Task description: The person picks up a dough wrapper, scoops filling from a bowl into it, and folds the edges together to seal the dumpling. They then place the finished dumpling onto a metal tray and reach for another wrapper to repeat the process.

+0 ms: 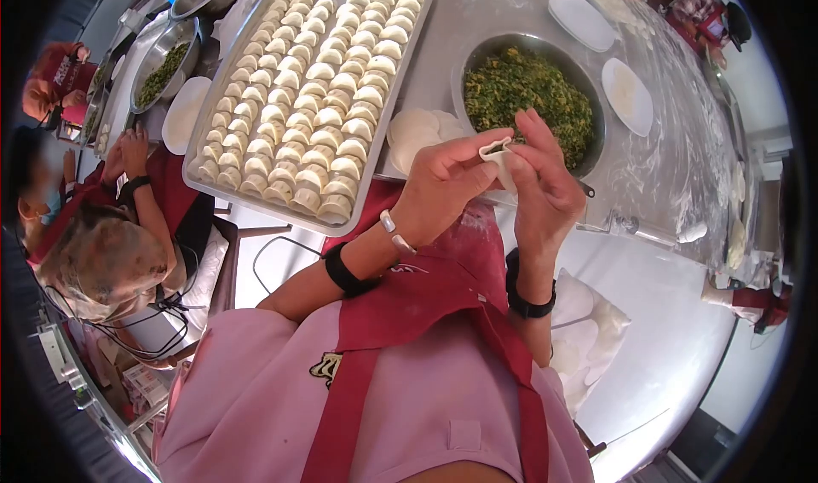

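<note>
Between my two hands is a dumpling (504,169), its pale wrapper folded over with a dark gap showing at the top. The thumb and forefinger of my left hand (443,181) pinch one side of it. My right hand (547,185) grips the other side with thumb and forefinger, the remaining fingers raised. Just beyond sits a metal bowl (460,83) with chopped green and yellow filling (528,87). Beside my left hand lie round dumpling wrappers (417,134), partly hidden by the hand.
Left of the bowl, a metal tray (388,134) carries many rows of folded dumplings (315,100). White plates (583,21) lie on the floury steel table (673,168). At left a co-worker (102,244) sits near another bowl (166,66). Other people work at the far edges.
</note>
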{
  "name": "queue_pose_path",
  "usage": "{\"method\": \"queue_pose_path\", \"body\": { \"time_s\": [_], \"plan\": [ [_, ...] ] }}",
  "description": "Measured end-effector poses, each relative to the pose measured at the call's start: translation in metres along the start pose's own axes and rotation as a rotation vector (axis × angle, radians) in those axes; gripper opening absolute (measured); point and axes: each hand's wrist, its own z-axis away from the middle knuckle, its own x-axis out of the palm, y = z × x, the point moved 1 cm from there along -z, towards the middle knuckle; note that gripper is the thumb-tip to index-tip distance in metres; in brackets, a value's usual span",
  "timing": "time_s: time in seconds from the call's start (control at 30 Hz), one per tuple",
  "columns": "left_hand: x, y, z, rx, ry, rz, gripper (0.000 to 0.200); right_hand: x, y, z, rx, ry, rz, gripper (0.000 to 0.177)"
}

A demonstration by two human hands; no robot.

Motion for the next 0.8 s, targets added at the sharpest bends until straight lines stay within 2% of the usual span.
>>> {"method": "queue_pose_path", "body": {
  "time_s": [0.1, 0.27, 0.4, 0.5, 0.6, 0.7, 0.8],
  "plan": [
    [-0.001, -0.003, 0.000, -0.004, -0.016, 0.039, 0.042, 0.004, -0.014, -0.001, 0.191, 0.039, -0.194, 0.020],
    [0.002, 0.001, 0.001, -0.054, -0.017, 0.020, 0.042, 0.005, -0.008, -0.003, 0.068, -0.045, -0.115, 0.014],
    [-0.006, -0.002, -0.002, -0.105, -0.130, -0.133, 0.041, 0.007, 0.001, 0.005, -0.007, -0.073, -0.055, 0.012],
    [-0.008, 0.002, -0.003, -0.145, -0.143, -0.159, 0.043, 0.006, 0.008, 0.007, -0.065, -0.104, -0.023, 0.019],
    [-0.005, 0.007, -0.001, -0.174, -0.105, -0.058, 0.048, 0.002, -0.008, -0.001, 0.069, -0.127, -0.008, 0.030],
    [-0.005, 0.009, 0.003, -0.177, -0.127, -0.014, 0.050, 0.000, -0.013, -0.004, 0.179, -0.220, -0.123, 0.040],
    [-0.008, 0.012, 0.003, -0.158, -0.172, -0.089, 0.050, 0.000, -0.010, -0.004, 0.214, -0.288, -0.190, 0.037]
  ]
}}
